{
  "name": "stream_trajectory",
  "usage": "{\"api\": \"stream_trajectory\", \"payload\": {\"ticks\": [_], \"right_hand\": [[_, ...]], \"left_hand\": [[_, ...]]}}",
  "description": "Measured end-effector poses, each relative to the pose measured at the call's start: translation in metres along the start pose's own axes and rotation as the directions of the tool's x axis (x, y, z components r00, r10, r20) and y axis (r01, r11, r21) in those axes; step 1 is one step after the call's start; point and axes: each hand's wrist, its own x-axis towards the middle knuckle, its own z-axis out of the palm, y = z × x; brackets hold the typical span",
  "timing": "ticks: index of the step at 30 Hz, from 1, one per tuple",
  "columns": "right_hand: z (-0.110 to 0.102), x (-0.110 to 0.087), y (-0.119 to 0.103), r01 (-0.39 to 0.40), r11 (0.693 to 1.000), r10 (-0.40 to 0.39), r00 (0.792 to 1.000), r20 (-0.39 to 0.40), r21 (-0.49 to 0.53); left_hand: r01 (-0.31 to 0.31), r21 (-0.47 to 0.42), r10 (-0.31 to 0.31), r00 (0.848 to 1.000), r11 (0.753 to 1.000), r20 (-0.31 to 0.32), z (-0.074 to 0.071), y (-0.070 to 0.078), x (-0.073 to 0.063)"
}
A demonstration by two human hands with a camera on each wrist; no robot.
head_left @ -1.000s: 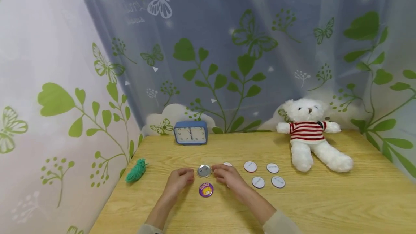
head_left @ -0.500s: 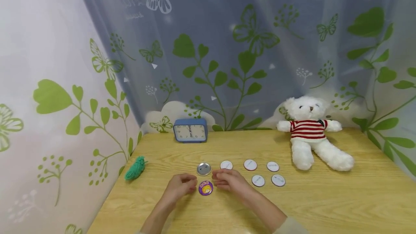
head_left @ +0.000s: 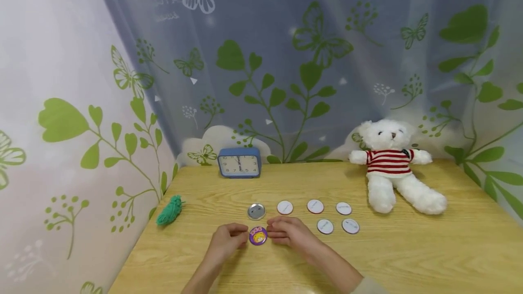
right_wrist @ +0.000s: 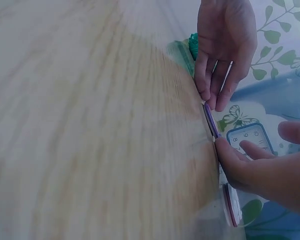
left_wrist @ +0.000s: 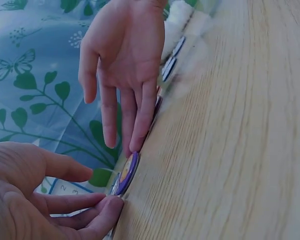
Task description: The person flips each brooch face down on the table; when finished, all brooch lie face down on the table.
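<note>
A round purple badge (head_left: 258,236) with a yellow bear face lies picture side up on the table. My left hand (head_left: 226,242) is at its left side, fingertips right at the rim, fingers relaxed and thumb lower. From the right, my right hand (head_left: 295,236) brings its extended fingertips close to the opposite rim. The left wrist view shows the badge (left_wrist: 128,172) edge-on between both hands. Just behind it a silver-backed badge (head_left: 256,211) lies with its pin side up.
Several white-backed badges (head_left: 315,206) lie face down to the right. A blue clock (head_left: 239,163) stands at the back, and a white teddy bear (head_left: 390,167) in a striped shirt sits back right. Green yarn (head_left: 170,211) lies at the left of the wooden table (head_left: 392,262).
Both hands have moved toward the front, from beside the silver-backed badge to beside the purple one. The white-backed badge formerly behind the right hand now shows fully. The camera view shifts slightly.
</note>
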Motion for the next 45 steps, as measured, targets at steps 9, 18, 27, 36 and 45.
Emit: {"api": "stream_trajectory", "payload": {"ticks": [9, 18, 27, 36, 45], "right_hand": [[0.002, 0.000, -0.001, -0.002, 0.999, 0.002, 1.000, 0.014, 0.034], [0.005, 0.005, 0.001, 0.037, 0.998, -0.035, 0.999, -0.036, 0.050], [0.011, 0.007, 0.001, 0.055, 0.991, -0.042, 0.993, -0.110, 0.118], [0.017, 0.006, 0.000, 0.060, 0.990, -0.047, 0.994, -0.100, 0.131], [0.017, 0.009, 0.005, 0.058, 0.993, -0.047, 0.992, -0.115, 0.098]], "left_hand": [[0.011, -0.021, -0.010, 0.999, 1.000, 0.032, 0.001, 0.001, -0.001], [-0.021, -0.089, 0.028, 0.997, 0.996, 0.074, 0.004, -0.005, 0.000], [-0.074, -0.106, 0.083, 0.993, 0.992, 0.086, 0.007, -0.011, 0.004], [-0.068, -0.038, 0.069, 0.997, 0.997, 0.026, 0.011, -0.007, 0.007], [-0.041, -0.115, 0.049, 0.997, 0.993, 0.066, 0.013, -0.005, 0.011]]}}
